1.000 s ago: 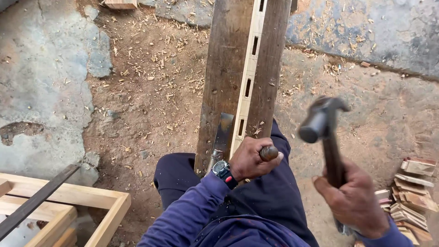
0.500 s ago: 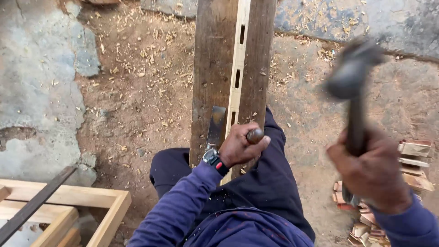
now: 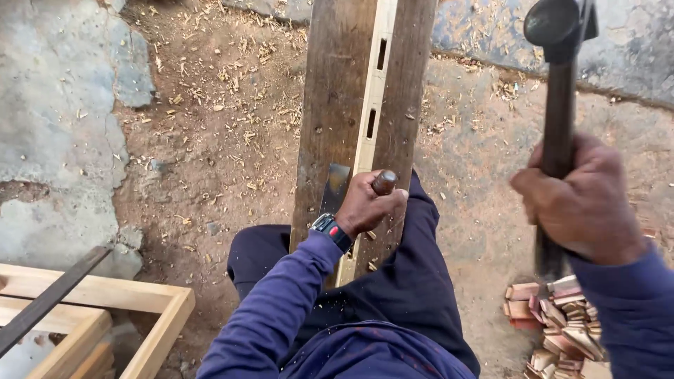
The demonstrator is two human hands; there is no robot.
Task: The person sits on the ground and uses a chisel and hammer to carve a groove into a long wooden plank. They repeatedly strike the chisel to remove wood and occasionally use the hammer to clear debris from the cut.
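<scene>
Chisel (image 3: 382, 184) stands about mid-frame, its brown wooden handle end poking up out of the left hand (image 3: 365, 207), which is wrapped tight around it, a wristwatch (image 3: 331, 230) on that wrist. It is set on a pale wooden strip (image 3: 371, 105) with dark slots cut along it, sandwiched between two dark planks (image 3: 335, 105) that run lengthwise away from the person, over the lap and out across the dirt floor (image 3: 210, 140) strewn with chips. A flat metal blade (image 3: 335, 188) lies on the left plank just beside the left hand. Far left, at the lower corner, sits a light wooden frame (image 3: 151, 302) with a dark bar across it. To the right, well apart from the chisel and higher, the right hand (image 3: 579, 203) is fisted around the shaft of a hammer (image 3: 558, 84), its dark head raised near the top edge; the chisel's butt lies down and to the left of that head, its axis roughly upright. Small wood offcuts (image 3: 554, 323) are piled at the lower right
</scene>
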